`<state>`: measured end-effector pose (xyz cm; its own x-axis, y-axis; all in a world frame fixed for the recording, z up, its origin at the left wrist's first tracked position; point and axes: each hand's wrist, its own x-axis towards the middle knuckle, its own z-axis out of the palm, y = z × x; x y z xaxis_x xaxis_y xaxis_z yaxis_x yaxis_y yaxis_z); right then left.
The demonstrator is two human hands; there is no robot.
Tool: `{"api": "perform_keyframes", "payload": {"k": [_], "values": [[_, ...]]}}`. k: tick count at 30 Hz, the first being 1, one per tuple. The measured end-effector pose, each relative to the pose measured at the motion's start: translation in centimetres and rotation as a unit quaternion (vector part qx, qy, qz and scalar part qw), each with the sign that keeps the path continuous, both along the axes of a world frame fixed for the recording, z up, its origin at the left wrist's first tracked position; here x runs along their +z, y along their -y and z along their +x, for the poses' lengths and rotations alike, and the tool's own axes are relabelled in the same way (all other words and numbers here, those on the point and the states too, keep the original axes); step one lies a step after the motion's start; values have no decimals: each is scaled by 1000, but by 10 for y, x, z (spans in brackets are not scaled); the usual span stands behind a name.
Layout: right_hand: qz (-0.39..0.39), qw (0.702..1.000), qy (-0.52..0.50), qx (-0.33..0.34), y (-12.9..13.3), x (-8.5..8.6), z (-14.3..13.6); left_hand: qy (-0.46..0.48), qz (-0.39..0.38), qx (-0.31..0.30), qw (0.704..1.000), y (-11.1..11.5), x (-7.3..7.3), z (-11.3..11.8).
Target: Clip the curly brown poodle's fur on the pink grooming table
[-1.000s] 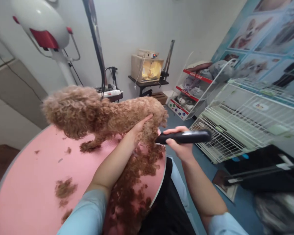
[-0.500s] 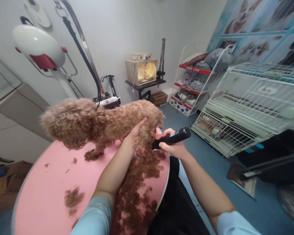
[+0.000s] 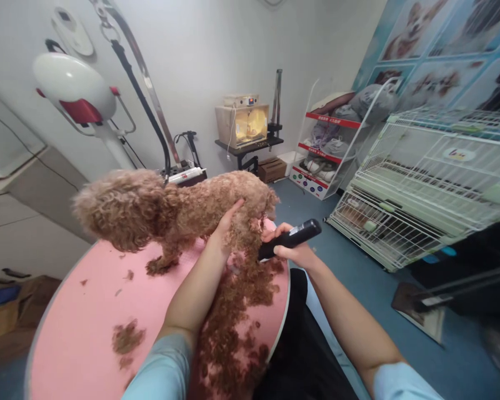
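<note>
A curly brown dog (image 3: 200,203) stands on a round pink table (image 3: 83,328), its head to the left and its rump to the right. My left hand (image 3: 225,225) holds the dog at the flank in front of the hind leg; the thumb lies on the coat and the other fingers are hidden. Closed round a black hair clipper (image 3: 298,234) is my right hand (image 3: 295,253). The clipper's head is against the fur of the hind leg, its far end pointing right. Clipped brown hair (image 3: 229,316) lies in a heap below the hind legs, with smaller tufts (image 3: 127,336) farther left.
A grooming arm with a strap (image 3: 150,94) rises behind the dog, beside a white and red dryer (image 3: 73,89). Farther back stand a lit box (image 3: 250,125) and a shelf rack (image 3: 329,139). Wire cages (image 3: 416,189) and a long-handled dustpan (image 3: 420,314) are to the right.
The camera view has shifted slightly. The clipper and my right hand have moved very little at the hind leg; my left hand keeps its hold on the dog.
</note>
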<state>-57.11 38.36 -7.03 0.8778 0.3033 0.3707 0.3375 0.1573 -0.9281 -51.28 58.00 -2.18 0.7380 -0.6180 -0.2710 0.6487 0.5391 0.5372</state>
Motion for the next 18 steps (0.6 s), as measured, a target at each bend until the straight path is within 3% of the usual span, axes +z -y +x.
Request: {"api": "perform_keyframes", "payload": {"k": [4,9,13,18], "values": [[30,995,-87,33,12,-16,8,1,9,-16,1000,-1,-1,1],[189,972,-102,-92,25,-9,16,8,2,-5,1000,3,1,-1],[166,980,-110,-22,8,-9,21,4,1,2,1000,3,0,1],[110,982,-139,64,-3,-30,20,5,-15,-1,1000,-1,-5,6]]}}
